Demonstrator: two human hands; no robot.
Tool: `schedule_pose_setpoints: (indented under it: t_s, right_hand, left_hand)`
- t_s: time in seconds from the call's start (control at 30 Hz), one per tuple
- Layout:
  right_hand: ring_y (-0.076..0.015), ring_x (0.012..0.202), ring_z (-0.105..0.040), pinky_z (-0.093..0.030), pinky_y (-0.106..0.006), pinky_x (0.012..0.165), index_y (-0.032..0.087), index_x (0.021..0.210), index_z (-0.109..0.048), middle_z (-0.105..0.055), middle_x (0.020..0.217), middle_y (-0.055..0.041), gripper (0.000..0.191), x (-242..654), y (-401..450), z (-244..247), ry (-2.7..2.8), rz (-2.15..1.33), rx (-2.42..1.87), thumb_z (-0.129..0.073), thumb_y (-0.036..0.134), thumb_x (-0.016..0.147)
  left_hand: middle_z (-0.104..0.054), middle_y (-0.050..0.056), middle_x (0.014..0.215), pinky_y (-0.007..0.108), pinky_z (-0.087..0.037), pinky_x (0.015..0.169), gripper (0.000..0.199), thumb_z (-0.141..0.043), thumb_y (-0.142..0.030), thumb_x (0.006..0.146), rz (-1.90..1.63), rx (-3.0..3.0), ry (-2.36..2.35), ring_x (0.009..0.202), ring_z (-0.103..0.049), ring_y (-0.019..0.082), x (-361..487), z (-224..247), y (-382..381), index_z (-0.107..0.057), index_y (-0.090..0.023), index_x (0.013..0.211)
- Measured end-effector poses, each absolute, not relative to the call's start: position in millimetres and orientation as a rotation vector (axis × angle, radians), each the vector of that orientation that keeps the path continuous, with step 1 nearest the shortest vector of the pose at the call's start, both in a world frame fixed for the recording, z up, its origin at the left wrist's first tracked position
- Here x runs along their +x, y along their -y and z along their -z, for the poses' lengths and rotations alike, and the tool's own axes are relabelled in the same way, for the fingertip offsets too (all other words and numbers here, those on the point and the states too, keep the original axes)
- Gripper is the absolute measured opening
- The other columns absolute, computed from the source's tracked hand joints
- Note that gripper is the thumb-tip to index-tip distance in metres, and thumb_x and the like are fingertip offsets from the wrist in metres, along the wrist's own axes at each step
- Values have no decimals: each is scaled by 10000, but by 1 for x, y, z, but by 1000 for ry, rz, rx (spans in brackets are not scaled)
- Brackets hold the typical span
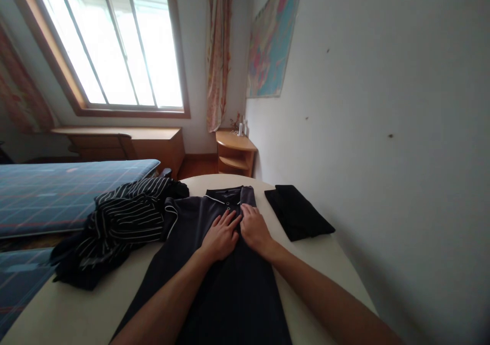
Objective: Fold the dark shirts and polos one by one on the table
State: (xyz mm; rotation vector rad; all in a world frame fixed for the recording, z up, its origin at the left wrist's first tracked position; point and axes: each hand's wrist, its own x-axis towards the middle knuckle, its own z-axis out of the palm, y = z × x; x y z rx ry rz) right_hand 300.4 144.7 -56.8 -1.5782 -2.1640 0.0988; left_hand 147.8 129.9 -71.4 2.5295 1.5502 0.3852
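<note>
A dark polo shirt (229, 294) with white-edged collar and sleeve lies spread on a pale round table (95, 309), its collar toward the far edge. My left hand (221, 237) rests flat on the chest of the shirt, fingers spread, just below the buttons. Beside it on the right, my right hand (254, 228) has its fingers curled together at the shirt near the placket. They appear to pinch the fabric. The shirt's right side by the collar looks turned inward.
A heap of striped and dark clothes (132, 217) lies at the table's left. Folded black cloth (298, 212) sits at the right, near the white wall (383, 181). Beyond are a blue plaid mattress (76, 192), a corner shelf (235, 141) and a wooden desk (153, 133).
</note>
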Motion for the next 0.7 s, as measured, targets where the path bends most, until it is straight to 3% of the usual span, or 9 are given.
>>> schedule_pose_setpoints:
  t_s: [0.1,0.23,0.53,0.7]
  right_hand:
    - [-258,1463,-277,-254,-425,1193,44,1521,-327,-313,1587,-159,624,306,-102,65,2277,-221,-1509,-361,289,948]
    - [-263,1516,-112,-155,-433,1232,85,1576,-180,-112,1641,-104,787,321,-73,68,2385,-419,-1582,-273,587,976]
    - [-268,1521,-48,-65,-433,1232,159,1574,-226,-115,1645,-71,828,356,-95,61,2468,-383,-1603,-232,702,948]
    - [-282,1520,-53,-78,-445,1223,216,1553,-304,-131,1647,-69,782,365,-99,58,2466,-402,-1581,-269,704,944]
  left_hand:
    - [-304,50,1608,465,-215,1205,578,-370,-280,951,-359,2549,-1559,1504,-187,247,151,72,-136,-349,-249,1528]
    - [-314,66,1603,488,-217,1196,540,-352,-310,975,-365,2545,-1587,1502,-193,260,159,73,-149,-380,-256,1511]
    - [-327,80,1596,501,-216,1188,525,-373,-396,991,-399,2548,-1531,1499,-200,272,180,76,-185,-400,-255,1496]
    - [-535,92,1448,397,-303,1163,433,-354,-277,993,-687,2481,-1573,1394,-422,207,190,69,-194,-510,-190,1388]
